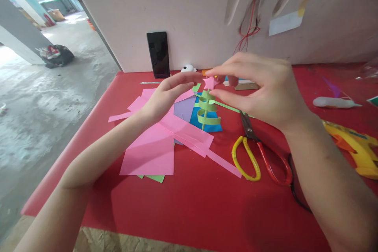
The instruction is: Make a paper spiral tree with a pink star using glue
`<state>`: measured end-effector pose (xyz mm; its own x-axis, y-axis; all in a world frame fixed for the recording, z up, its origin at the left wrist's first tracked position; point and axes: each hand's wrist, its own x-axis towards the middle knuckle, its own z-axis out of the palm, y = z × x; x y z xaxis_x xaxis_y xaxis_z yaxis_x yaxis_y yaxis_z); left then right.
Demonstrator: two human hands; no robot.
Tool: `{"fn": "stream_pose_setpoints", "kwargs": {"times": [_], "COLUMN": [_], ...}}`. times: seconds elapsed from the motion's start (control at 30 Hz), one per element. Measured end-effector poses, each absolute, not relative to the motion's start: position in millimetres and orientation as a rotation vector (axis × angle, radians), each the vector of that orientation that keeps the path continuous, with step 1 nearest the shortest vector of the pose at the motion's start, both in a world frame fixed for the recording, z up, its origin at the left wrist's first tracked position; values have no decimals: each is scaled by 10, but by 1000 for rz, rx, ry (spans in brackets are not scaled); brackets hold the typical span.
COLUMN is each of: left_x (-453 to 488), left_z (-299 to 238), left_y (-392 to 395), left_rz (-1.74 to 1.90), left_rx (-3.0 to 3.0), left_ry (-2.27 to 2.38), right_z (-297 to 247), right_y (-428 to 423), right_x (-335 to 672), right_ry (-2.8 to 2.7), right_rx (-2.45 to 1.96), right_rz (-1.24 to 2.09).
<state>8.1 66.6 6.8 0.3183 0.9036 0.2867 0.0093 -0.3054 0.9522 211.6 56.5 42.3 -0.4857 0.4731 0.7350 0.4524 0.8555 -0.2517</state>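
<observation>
A small pink paper star (210, 83) tops a green paper-strip spiral (209, 116) wound about a thin green stem, like a little tree. My right hand (262, 86) holds the star between thumb and index finger, the thumb low near the top of the spiral. From the other side comes my left hand (169, 92), fingers stretched out, with fingertips right at the star's left edge; contact is hard to make out. Behind the spiral's base lies blue paper (195, 120). Pink paper sheets (150, 153) and a purple sheet (183, 109) are spread beneath my left forearm.
Scissors (249, 132) with yellow and red handles lie to the right. Farther right are a yellow glue gun (358, 149) and a white bottle (333, 102). A black phone (158, 55) leans against the back panel. The red tabletop (183, 208) ends at the left.
</observation>
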Motion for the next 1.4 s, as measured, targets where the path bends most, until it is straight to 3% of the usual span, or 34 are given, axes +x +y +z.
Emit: {"fn": "stream_pose_setpoints", "kwargs": {"times": [0.43,0.97,1.4], "left_x": [256,286,266], "left_z": [140,127,74], "left_y": [399,336,433], "left_rz": [1025,1062,1036], "left_rx": [1698,1960,1503], "left_ry": [1008,978,707], "right_z": [472,492,479], "right_y": [517,422,445], "right_x": [2112,2049,2057], "right_ry": [-2059,-2012,-1940], "right_rx": [-865,-725,-724], "right_rz": [-17,-205,-110]}}
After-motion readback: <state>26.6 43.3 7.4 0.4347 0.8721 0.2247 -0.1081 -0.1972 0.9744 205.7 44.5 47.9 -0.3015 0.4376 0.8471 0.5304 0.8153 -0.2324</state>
